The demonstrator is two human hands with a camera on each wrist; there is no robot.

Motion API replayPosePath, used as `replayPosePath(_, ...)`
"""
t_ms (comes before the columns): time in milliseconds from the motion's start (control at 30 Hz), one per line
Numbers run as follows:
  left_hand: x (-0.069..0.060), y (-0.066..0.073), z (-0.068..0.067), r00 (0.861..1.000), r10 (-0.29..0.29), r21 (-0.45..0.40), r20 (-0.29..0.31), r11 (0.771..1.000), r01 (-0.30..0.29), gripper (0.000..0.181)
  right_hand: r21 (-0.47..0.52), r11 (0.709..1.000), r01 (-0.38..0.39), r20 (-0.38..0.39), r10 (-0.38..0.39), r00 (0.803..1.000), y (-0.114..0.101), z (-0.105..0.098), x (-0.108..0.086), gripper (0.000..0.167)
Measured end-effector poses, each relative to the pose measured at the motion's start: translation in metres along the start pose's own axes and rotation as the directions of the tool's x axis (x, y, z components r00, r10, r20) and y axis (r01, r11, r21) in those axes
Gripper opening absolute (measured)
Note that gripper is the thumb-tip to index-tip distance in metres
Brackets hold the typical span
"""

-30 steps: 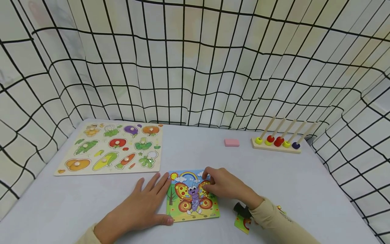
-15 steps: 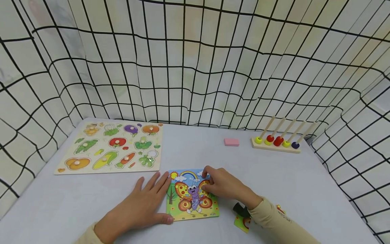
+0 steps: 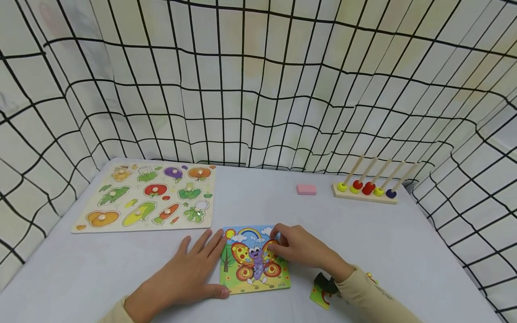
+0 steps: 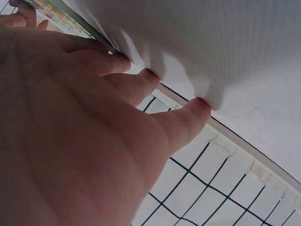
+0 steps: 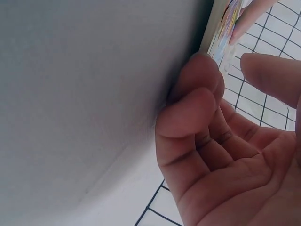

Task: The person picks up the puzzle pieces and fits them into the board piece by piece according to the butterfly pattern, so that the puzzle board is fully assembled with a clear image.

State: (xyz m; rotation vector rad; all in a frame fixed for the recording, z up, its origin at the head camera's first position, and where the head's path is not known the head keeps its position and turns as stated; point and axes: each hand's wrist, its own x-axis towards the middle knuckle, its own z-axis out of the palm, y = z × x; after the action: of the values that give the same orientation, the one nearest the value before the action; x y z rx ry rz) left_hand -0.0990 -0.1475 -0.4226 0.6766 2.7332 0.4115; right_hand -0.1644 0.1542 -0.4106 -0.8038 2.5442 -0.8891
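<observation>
A square butterfly jigsaw puzzle (image 3: 255,280) lies flat on the white table, its picture assembled where it shows. My left hand (image 3: 187,273) is spread along the puzzle's left side, fingertips at the upper corner and thumb at the lower one. On the opposite side, my right hand (image 3: 304,246) holds the puzzle at its upper right, index fingertip and thumb over the picture. The right wrist view shows the other fingers (image 5: 186,117) curled low against the board's edge. That hand hides part of the right wing and the upper right corner.
Loose puzzle pieces (image 3: 320,297) lie partly under my right forearm. A vegetable peg puzzle (image 3: 133,229) stands out at the back left. Farther back are a pink block (image 3: 306,189) and a wooden bead stacker (image 3: 365,197). Black netting (image 3: 242,89) surrounds the table.
Both hands keep their places on the puzzle. My right forearm has shifted very slightly, and the whole view has moved by a small amount.
</observation>
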Motion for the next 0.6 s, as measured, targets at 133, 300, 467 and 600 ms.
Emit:
replayPosePath(133, 0.0, 0.0, 0.001, 1.0, 0.0, 0.003, 0.006, 1.0, 0.0, 0.122, 0.002, 1.0, 0.009, 0.02, -0.01, 1.0, 0.001, -0.001, -0.005, 0.021)
replayPosePath(300, -0.002, 0.0, 0.004, 1.0, 0.026, 0.021, -0.001, 0.999, -0.026, 0.123, 0.003, 1.0, 0.023, 0.048, -0.023, 0.999, 0.004, -0.002, -0.011, 0.023)
replayPosePath(467, -0.004, -0.001, 0.003, 0.998, 0.053, 0.034, -0.026, 0.998, -0.053, 0.122, 0.01, 0.999, 0.046, 0.063, -0.046, 0.997, 0.006, -0.008, -0.017, 0.025)
replayPosePath(600, -0.005, 0.0, 0.001, 0.997, 0.064, 0.046, -0.032, 0.997, -0.062, 0.12, 0.02, 0.999, 0.041, 0.064, -0.042, 0.997, 0.008, -0.014, -0.025, 0.026)
